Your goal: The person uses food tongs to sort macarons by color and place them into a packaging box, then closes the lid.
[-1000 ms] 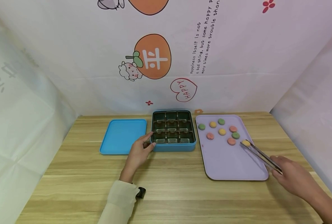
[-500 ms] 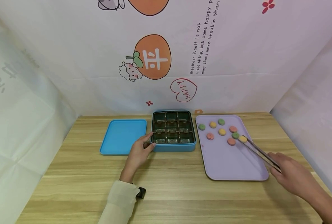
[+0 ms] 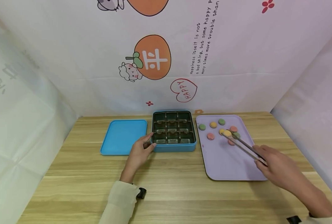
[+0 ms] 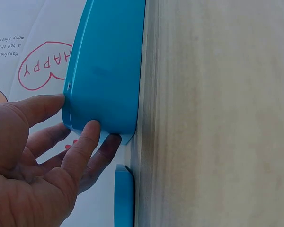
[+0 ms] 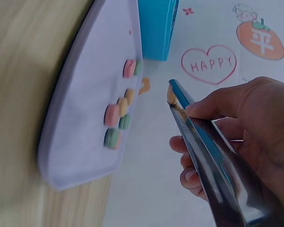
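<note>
A white printed cloth backs the upper frame, above a wood-grain table (image 3: 168, 193). The left hand (image 3: 139, 152), left of centre, rests its thumb and fingers against the near left corner of the blue box (image 3: 172, 148); that light bracing should be enough to steady it. At right, the right hand (image 3: 280, 168) grips metal tongs (image 5: 208, 165), their tips closed round a yellow macaron (image 3: 227, 133) that looks lifted above the lilac tray (image 3: 230, 166). Pressure should stay gentle, since the shell would probably crack, and the tips are best kept level and clear of the other macarons (image 3: 210, 136).
</note>
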Motion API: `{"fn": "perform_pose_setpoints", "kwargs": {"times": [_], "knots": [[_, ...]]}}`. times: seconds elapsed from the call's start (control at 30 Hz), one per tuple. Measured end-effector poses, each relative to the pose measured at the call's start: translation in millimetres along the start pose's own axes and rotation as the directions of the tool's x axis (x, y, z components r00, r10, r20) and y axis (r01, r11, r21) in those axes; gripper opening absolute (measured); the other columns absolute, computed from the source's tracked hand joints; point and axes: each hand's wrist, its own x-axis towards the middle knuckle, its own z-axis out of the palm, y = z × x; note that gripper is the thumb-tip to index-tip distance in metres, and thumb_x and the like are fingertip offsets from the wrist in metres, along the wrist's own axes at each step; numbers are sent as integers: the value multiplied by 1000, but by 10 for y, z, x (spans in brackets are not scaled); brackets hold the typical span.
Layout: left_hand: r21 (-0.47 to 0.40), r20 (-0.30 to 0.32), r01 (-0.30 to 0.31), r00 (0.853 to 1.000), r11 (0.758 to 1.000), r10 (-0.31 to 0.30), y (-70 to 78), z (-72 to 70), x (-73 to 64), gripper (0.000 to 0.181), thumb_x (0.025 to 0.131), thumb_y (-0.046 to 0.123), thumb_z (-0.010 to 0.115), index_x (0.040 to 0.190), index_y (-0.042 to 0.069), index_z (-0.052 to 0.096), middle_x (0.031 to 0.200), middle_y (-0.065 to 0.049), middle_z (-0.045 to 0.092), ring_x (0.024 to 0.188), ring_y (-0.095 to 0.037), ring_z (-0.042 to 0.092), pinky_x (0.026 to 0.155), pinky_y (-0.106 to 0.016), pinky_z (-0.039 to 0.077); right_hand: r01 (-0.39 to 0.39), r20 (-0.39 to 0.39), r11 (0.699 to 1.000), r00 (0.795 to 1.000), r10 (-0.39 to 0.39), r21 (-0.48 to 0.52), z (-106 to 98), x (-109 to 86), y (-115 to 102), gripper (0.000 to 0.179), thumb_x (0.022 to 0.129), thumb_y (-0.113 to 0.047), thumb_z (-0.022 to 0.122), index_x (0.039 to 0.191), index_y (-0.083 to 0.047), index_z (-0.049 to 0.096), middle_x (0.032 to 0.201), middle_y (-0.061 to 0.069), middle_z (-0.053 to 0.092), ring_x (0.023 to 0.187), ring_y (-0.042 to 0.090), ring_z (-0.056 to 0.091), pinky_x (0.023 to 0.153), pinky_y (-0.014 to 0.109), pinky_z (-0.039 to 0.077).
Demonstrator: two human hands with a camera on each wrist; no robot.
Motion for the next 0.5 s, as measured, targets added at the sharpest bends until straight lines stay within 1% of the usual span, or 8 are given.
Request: {"fn": "perform_pose_setpoints", "kwargs": {"times": [0.03,0.07,0.13,0.23,0.27,0.37,0.4,0.5], "knots": [[0,-2,-1,1000,1000,1,0,0,-1,56,103,19,69,156,16,52,162,-16,47,99,-21,64,77,-34,50,12,-6,1000,1000,-12,-3,-1,26,-27,43,81,-3,83,120,8,71,85,-1,61,67,2,42,54,24,35],[-1,-2,-2,1000,1000,2,-1,1,-3,56,103,19,69,156,15,53,162,-16,47,100,-22,65,78,-34,51,21,-8,1000,1000,-21,-9,-3,52,-55,43,81,-4,83,120,8,71,87,2,63,67,3,43,55,25,37],[-2,-3,-4,1000,1000,4,-2,2,-8,55,103,19,69,156,15,53,161,-17,48,103,-22,65,79,-34,51,33,-11,999,999,-33,-13,-4,108,-104,44,81,-4,83,120,9,71,93,12,68,71,12,56,57,32,46],[-5,-1,-4,1000,1000,4,-4,2,-11,55,103,18,69,156,14,53,161,-17,48,100,-22,64,77,-34,50,46,-12,999,999,-46,-17,4,193,-187,44,82,-5,83,121,8,71,100,19,70,75,21,62,60,38,50],[-6,0,-4,1000,1000,4,-7,1,-11,55,103,18,69,156,14,53,161,-17,48,98,-22,64,76,-33,50,50,-12,999,999,-50,-16,10,223,-214,44,82,-6,83,122,7,71,102,19,71,77,22,63,60,39,50],[-15,0,3,1000,1000,-3,-8,-6,-11,55,103,18,68,156,15,53,161,-17,47,92,-21,61,72,-32,47,67,-12,998,998,-67,1,42,320,-300,45,84,-7,82,125,5,70,100,14,70,76,19,61,59,38,50],[-16,0,3,1000,1000,-3,-7,-8,-11,55,103,19,68,156,16,53,161,-17,47,90,-20,60,71,-31,46,73,-12,997,997,-72,8,56,349,-331,46,84,-7,82,126,5,70,103,16,72,80,22,65,62,40,53],[-18,4,3,1000,1000,-3,-6,-13,-7,55,103,18,69,156,16,53,161,-17,47,85,-19,58,67,-30,44,93,-11,995,996,-92,42,104,438,-433,44,85,-6,82,126,5,70,110,19,73,88,28,70,67,45,57]]}}
